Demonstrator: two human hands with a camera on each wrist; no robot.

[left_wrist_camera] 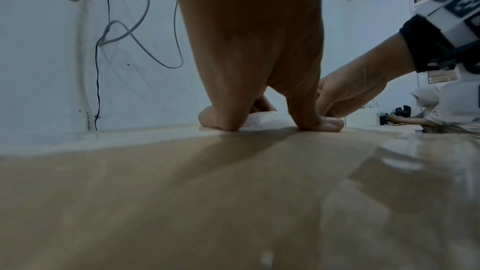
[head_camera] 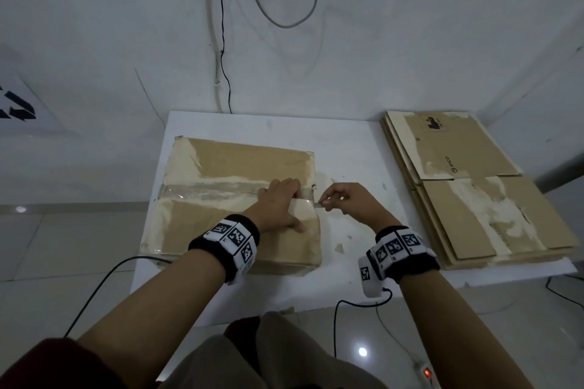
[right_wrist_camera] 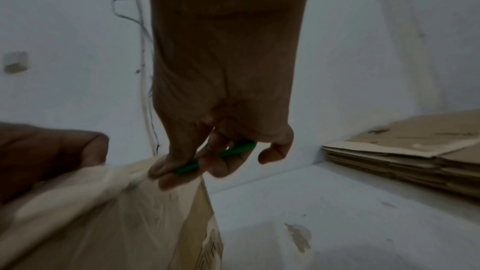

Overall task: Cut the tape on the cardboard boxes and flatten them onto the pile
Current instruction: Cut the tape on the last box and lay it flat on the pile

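Pressing flat, fingers spread, the left hand (head_camera: 278,205) steadies a taped cardboard box (head_camera: 221,167) on the white surface (head_camera: 347,148), while the right hand (head_camera: 350,202) pinches a green-handled cutter (right_wrist_camera: 215,157) at the box's right edge; flattened pile (head_camera: 474,199) lies alongside.
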